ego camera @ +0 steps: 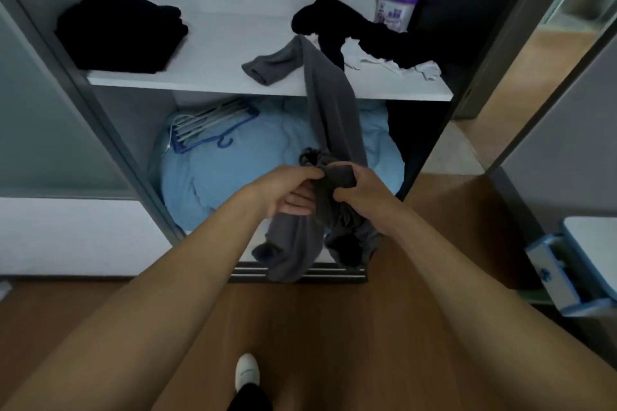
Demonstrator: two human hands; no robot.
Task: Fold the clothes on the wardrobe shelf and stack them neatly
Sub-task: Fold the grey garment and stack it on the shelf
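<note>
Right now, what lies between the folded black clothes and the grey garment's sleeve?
Nothing: the head view shows only bare white shelf between the folded black clothes and the grey garment's sleeve.

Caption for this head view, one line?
Left hand and right hand grip a dark grey fabric garment trailing off the white wardrobe shelf, between a folded black stack and unfolded black clothes.

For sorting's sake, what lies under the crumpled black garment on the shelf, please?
A white garment shows beneath the black garment; its covered part and anything else underneath are hidden.

Canister [396,10] label unreadable; white garment [425,69] mostly hidden under black garment [384,40].
</note>
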